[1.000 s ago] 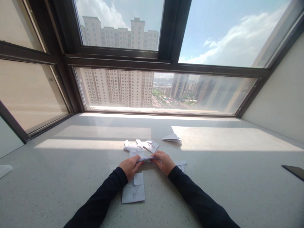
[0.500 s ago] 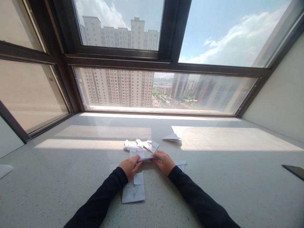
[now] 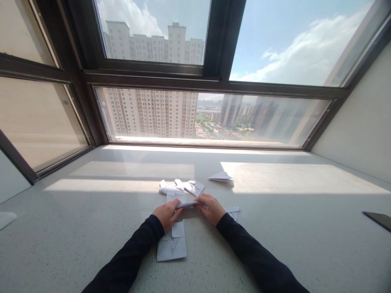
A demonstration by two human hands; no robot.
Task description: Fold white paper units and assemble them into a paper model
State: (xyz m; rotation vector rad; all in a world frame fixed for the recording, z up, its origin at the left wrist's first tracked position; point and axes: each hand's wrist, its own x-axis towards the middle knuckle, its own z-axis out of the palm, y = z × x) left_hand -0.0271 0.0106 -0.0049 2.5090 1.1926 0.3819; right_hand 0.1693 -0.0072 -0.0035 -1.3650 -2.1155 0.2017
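Note:
My left hand (image 3: 166, 214) and my right hand (image 3: 210, 207) both pinch a folded white paper (image 3: 190, 204), held flat and edge-on just above the pale stone sill (image 3: 275, 228). Each hand grips one end with closed fingers. Under my left wrist lies a flat folded sheet (image 3: 172, 244). Another folded piece (image 3: 232, 211) pokes out from behind my right hand. Both arms wear dark sleeves.
Several small folded paper pieces (image 3: 181, 186) lie just beyond my hands, and a folded paper triangle (image 3: 221, 177) rests farther back in sunlight. A dark flat object (image 3: 378, 220) sits at the right edge, a white thing (image 3: 6, 219) at the left. Window frame (image 3: 210, 83) stands behind.

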